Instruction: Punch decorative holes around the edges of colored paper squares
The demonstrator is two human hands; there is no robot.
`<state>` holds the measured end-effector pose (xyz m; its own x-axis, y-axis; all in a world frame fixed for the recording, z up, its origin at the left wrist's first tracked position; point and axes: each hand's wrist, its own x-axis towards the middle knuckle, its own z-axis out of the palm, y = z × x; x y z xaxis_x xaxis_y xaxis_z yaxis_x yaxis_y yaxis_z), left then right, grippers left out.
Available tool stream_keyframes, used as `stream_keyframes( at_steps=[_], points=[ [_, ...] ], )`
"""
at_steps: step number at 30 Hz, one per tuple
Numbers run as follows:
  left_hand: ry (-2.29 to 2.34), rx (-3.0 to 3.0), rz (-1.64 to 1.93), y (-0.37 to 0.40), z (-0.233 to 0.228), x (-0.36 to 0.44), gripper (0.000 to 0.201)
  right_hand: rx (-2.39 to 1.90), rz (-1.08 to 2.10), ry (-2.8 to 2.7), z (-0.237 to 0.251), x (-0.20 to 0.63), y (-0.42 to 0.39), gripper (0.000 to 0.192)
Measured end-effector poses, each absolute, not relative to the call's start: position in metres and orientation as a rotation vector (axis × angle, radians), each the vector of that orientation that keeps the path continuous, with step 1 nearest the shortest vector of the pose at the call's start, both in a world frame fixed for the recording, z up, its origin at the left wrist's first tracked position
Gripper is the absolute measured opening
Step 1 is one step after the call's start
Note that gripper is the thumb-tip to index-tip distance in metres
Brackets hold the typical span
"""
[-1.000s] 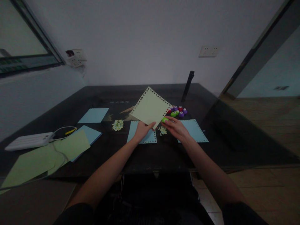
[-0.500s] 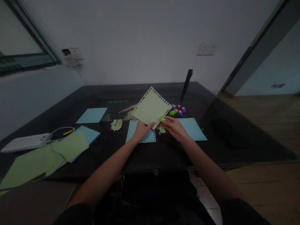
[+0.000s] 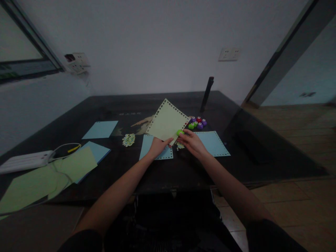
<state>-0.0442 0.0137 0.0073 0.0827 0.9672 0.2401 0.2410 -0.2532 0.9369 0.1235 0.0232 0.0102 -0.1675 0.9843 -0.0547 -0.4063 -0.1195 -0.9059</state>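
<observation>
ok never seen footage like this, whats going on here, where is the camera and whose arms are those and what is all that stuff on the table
There is no machine here. The camera sits on a person's head and looks forward and down, so the two bare arms coming up from the bottom edge are that person's own.

The left hand holds up a pale green paper sheet by its lower corner; small holes run along the sheet's edges. The right hand holds a small bright green punch at that same corner.

All this happens over a dark table. On it lie two blue sheets with punched edges, plain blue sheets, more green sheets, a cluster of small coloured punches, a little heap of paper bits, and a white box with a cable at far left. The room is dim, so finer detail is hard to make out.
</observation>
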Motion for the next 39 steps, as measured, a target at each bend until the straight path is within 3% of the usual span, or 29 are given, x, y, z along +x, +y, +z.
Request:
stream_keyframes(
  at_steps=[8,14,39],
  points=[
    [1.245,1.631,1.168,0.014,0.004,-0.044,0.016,-0.819,1.628,-0.858,0.004,0.123,0.026,0.030],
    [1.285,1.683,1.131,0.020,-0.008,-0.046,0.032,-0.811,1.662,-0.834,0.002,0.123,0.029,0.028],
    [1.273,1.658,1.122,0.018,-0.005,-0.045,0.029,-0.886,1.611,-0.811,0.003,0.124,0.029,0.034]
  ],
)
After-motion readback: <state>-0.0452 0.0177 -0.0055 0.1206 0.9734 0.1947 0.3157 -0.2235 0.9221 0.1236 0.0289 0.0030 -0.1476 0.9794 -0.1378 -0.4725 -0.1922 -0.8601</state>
